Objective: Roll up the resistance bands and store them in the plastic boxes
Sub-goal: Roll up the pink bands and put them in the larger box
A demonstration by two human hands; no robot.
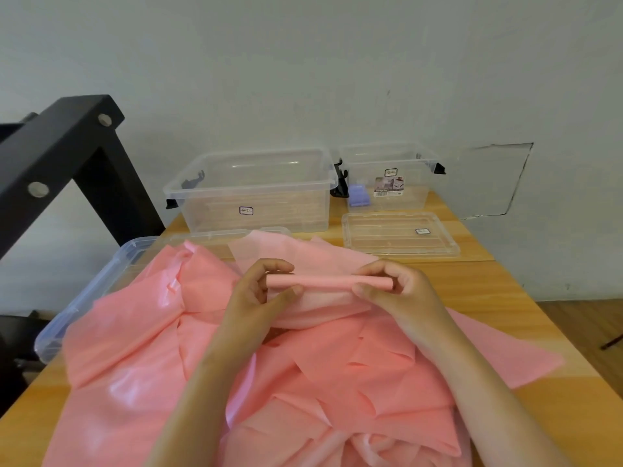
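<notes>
At the centre of the frame the left hand (261, 291) pinches one end of a thin pink roll (328, 282) between thumb and curled fingers, and the right hand (392, 288) closes round the other end the same way. The roll is held level between them, just above the heap, and a loose length of the same band (323, 303) hangs from it toward the table, so this band looks only partly wound.

Below and around the hands, a large heap of unrolled pink bands (269, 382) fills the lower half of the frame and spills over the wooden table (526, 305); one flat strip (505, 355) reaches toward the lower right. A blue-tinted box (81, 298) at the left edge lies half buried under the heap.

Farther up, the big clear box (253, 190) stands open and seems empty. To its right, the smaller clear box (387, 176) holds what looks like one small purple item (360, 194), and a lid (401, 234) lies flat in front of it.

By my reading the job has barely begun: no pink roll is stored yet, and nearly the whole heap remains to be rolled.
</notes>
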